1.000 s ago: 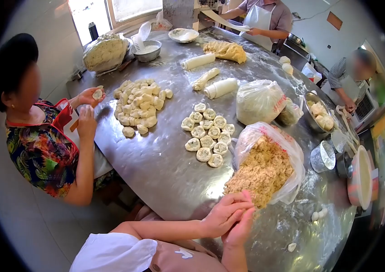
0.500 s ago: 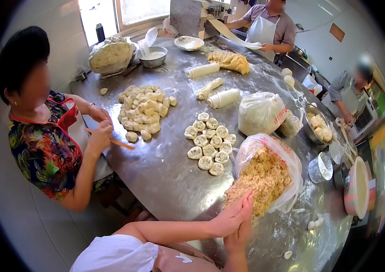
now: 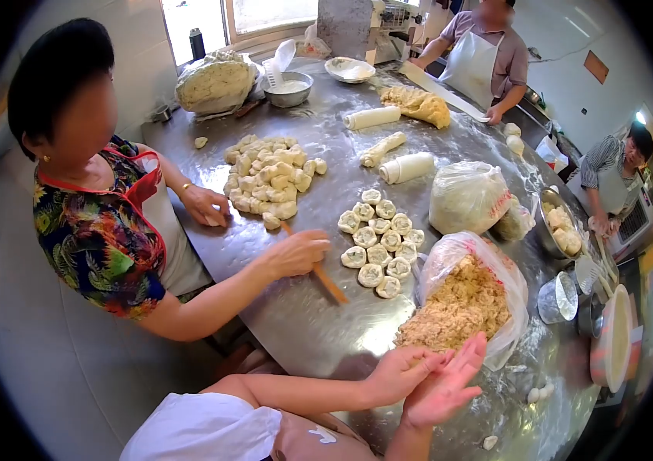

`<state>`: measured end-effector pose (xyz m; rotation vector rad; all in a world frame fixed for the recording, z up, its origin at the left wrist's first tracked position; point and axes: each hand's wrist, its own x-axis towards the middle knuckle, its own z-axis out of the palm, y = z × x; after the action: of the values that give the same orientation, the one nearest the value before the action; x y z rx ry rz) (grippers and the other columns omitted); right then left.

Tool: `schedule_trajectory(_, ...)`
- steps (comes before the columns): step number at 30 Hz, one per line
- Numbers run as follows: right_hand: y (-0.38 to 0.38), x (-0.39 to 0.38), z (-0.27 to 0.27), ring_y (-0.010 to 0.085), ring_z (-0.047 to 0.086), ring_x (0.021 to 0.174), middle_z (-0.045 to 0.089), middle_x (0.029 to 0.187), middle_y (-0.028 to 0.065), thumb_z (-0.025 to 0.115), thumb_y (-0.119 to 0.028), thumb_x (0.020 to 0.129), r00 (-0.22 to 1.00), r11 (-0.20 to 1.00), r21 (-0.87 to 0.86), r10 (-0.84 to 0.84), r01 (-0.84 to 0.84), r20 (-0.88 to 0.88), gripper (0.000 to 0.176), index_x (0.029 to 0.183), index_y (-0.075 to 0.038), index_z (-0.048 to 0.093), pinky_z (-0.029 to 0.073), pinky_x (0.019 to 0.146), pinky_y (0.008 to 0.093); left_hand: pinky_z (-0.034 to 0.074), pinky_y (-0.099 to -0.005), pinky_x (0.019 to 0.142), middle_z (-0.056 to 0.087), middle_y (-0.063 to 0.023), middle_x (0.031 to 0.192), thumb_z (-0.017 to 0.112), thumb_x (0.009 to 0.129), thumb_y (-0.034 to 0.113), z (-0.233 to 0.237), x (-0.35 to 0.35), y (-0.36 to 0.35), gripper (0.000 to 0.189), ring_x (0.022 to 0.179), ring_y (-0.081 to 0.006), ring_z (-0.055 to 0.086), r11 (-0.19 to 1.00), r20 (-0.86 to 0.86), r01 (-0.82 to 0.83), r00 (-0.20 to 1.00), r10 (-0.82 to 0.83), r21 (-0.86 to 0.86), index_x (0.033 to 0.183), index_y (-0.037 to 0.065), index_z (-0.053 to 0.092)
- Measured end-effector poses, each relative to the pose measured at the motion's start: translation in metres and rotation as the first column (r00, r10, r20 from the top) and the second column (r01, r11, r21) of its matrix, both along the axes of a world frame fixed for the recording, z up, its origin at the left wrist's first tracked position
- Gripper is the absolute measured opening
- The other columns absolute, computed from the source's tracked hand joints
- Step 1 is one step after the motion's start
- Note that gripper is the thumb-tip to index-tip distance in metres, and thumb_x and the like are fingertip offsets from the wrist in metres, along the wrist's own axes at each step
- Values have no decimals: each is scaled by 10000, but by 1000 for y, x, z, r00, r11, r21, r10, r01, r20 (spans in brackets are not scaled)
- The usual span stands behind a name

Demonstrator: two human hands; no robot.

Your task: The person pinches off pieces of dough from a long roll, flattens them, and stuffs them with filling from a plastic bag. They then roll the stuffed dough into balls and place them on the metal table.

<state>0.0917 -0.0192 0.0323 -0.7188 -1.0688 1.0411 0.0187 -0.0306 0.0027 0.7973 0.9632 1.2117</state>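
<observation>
Beside the bag (image 3: 461, 247), left hand (image 3: 399, 374) touches right hand (image 3: 445, 388).

Left hand (image 3: 399, 374) against spread right hand (image 3: 445, 386)

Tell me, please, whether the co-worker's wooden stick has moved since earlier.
Yes. The wooden stick has moved out across the table towards the filled dough pieces.

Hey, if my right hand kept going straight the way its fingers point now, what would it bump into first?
Most likely the plastic bag of crumbly filling. Your right hand is open, with its fingers aimed up and to the right at the bag's near edge, which looks very close. Depth is hard to judge from this view.
</observation>
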Motion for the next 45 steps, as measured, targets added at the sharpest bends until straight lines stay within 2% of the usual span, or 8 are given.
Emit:
schedule_trajectory(8, -29, -7, -38, 230, 430, 1246, 412, 1353, 128, 499, -435, 979, 980, 957, -261, 161, -127, 115, 600, 1391, -33, 331, 361, 1036, 372, 341, -393, 1081, 650, -36, 814, 361, 1031, 164, 8, -28, 13, 328, 864, -117, 599, 890, -124, -84, 980, 155, 449, 790, 30, 538)
schedule_trajectory(11, -25, -6, -28, 208, 536, 1096, 512, 1221, 128, 475, -536, 957, 997, 940, -334, 70, -69, -10, 612, 1245, 3, 433, 451, 924, 334, 230, -375, 1122, 639, -47, 963, 377, 1025, 306, 6, -26, 8, 317, 1250, -249, 389, 884, -82, -107, 984, 161, 456, 1148, 56, 529)
schedule_trajectory(14, -25, 29, -43, 197, 547, 1091, 512, 1216, 115, 400, -613, 948, 937, 882, -319, 342, -346, -72, 646, 1236, -37, 450, 467, 906, 315, 265, -373, 1109, 613, -79, 1147, 463, 1001, 321, 3, -34, 12, 491, 1256, -253, 464, 900, -14, 38, 999, -35, 434, 1417, 75, 375)
schedule_trajectory(18, -34, -1, -35, 184, 518, 1114, 537, 1189, 79, 355, -638, 949, 977, 927, -311, 202, -211, -63, 639, 1196, -63, 484, 416, 948, 323, 361, -389, 1065, 662, -109, 974, 489, 990, 201, 2, -36, 9, 275, 1095, -197, 574, 832, 2, 191, 974, -225, 521, 981, -9, 665)
schedule_trajectory(22, -30, 6, -31, 201, 503, 1114, 521, 1200, 110, 341, -616, 965, 839, 973, -226, 159, -44, 520, 661, 1205, -19, 493, 366, 986, 351, 381, -379, 1049, 659, -89, 942, 443, 1008, 240, -11, -37, 14, 327, 1010, -183, 611, 877, -135, 166, 984, -117, 451, 1008, 2, 667)
schedule_trajectory(27, -22, 15, -21, 69, 436, 532, 540, 816, -3, 325, -727, 901, 951, 867, -462, 277, -185, 139, 731, 1196, -78, 486, 299, 419, 205, 393, -372, 1037, 654, -85, 905, 433, 1020, 274, 31, -31, 12, 375, 920, -181, 633, 956, 116, 65, 988, -102, 287, 967, 0, 683)
schedule_trajectory(30, -22, 16, -23, 86, 495, 615, 553, 852, 2, 293, -721, 912, 925, 823, -503, 364, -264, 109, 738, 1192, -68, 489, 368, 481, 224, 405, -394, 1019, 659, -95, 931, 437, 1022, 307, 24, -33, 18, 402, 894, -187, 638, 882, -244, 160, 968, -53, 444, 945, -2, 681)
schedule_trajectory(45, -16, 7, -33, 88, 498, 551, 557, 713, 11, 280, -543, 1003, 809, 997, -71, 74, -40, 583, 592, 1134, -5, 490, 385, 497, 246, 323, -460, 1094, 662, -164, 1108, 385, 970, 546, -26, -41, 20, 644, 1238, -265, 498, 934, 108, 286, 943, -314, 215, 1007, -11, 706)
